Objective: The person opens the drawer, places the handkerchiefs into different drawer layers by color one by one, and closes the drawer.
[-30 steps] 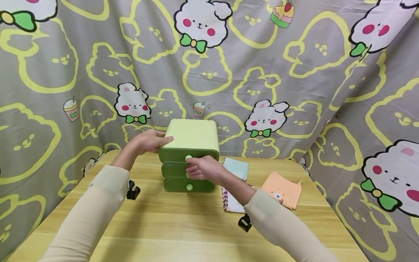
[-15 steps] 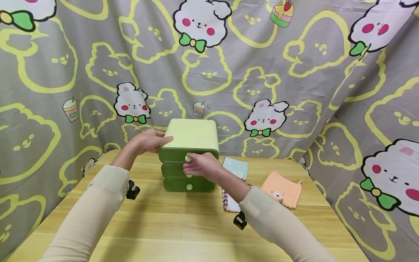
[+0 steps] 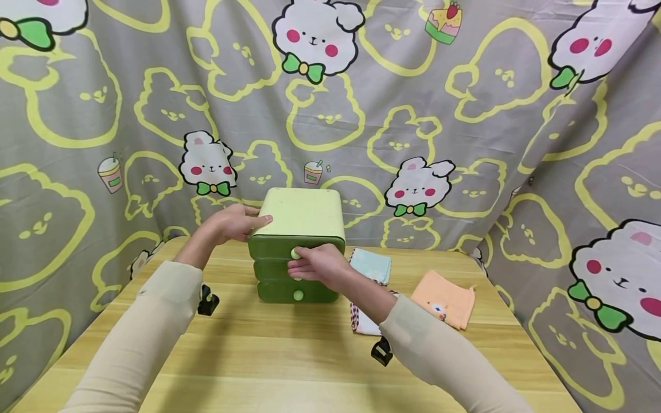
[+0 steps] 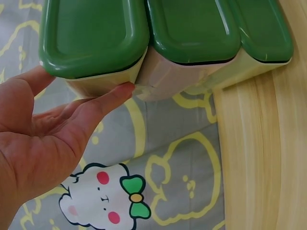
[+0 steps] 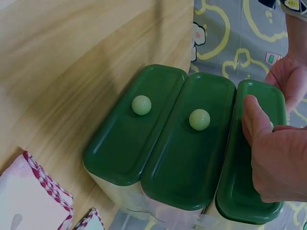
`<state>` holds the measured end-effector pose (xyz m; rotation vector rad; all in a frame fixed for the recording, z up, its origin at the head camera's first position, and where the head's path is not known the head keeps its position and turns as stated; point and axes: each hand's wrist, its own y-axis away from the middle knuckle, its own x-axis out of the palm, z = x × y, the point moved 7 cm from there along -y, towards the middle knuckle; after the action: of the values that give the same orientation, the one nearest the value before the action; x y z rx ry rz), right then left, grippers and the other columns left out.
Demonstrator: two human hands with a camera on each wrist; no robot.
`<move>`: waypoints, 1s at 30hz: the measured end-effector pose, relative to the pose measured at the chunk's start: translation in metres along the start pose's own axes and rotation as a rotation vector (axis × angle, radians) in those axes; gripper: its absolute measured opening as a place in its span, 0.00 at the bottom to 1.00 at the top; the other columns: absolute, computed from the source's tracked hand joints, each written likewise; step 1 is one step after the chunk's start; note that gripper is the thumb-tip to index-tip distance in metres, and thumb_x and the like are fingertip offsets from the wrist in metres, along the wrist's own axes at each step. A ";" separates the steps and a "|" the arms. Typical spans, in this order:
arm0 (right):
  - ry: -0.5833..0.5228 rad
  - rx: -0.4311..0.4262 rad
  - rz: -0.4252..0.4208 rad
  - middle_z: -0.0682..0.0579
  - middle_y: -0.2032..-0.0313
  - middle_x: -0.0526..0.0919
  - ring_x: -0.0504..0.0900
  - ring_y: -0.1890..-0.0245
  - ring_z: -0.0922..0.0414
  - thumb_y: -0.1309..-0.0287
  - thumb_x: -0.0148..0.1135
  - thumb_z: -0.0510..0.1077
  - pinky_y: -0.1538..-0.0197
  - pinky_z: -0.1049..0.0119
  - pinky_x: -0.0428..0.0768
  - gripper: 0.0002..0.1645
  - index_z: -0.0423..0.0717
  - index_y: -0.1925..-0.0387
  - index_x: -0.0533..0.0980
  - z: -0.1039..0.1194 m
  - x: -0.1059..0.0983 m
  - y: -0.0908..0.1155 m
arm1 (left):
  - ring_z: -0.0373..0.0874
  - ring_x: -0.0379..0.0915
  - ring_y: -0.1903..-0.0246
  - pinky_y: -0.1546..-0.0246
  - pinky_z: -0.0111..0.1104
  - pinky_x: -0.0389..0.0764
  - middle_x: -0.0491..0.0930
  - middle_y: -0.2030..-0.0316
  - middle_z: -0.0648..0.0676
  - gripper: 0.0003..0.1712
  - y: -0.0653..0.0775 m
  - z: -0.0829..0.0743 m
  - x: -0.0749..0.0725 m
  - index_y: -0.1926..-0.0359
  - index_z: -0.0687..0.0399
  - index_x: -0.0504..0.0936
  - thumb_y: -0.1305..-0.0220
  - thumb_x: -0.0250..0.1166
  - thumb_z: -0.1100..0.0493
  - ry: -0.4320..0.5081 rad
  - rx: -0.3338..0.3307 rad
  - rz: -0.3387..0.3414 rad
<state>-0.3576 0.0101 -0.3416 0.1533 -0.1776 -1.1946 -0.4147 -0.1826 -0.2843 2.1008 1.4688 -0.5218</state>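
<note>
Green cabinet (image 3: 303,209): it stood on the counter (image 3: 248,355), the left hand (image 3: 233,222) at its side, the right hand (image 3: 324,267) at its front.
Top knob (image 3: 295,253): the right fingers (image 3: 303,269) pinched it; a slanted pull could have skewed the top drawer (image 3: 268,247) and jammed it, and a thin pinch could have slipped off.
Left brace: the left fingers (image 4: 103,103) lay fairly straight and unclenched along the side, thumb on top; too light a press might have let the whole cabinet drag or tip forward.
Middle knob (image 5: 199,120): it sat close below the right hand, whose lower fingers might have snagged it.
White cloth (image 3: 364,321): it lay under the right forearm (image 3: 377,301), which could have brushed it askew if lowered.
</note>
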 end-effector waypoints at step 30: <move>0.048 -0.060 0.033 0.37 0.60 0.89 0.89 0.56 0.44 0.28 0.60 0.46 0.51 0.57 0.88 0.24 0.25 0.50 0.80 -0.021 0.021 0.070 | 0.59 0.69 0.33 0.34 0.51 0.75 0.71 0.35 0.66 0.42 0.000 0.001 0.000 0.23 0.63 0.59 0.24 0.57 0.42 -0.017 0.008 0.006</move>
<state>-0.2817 0.0159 -0.3456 0.1259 -0.1013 -1.1610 -0.4151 -0.1832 -0.2845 2.1011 1.4533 -0.5434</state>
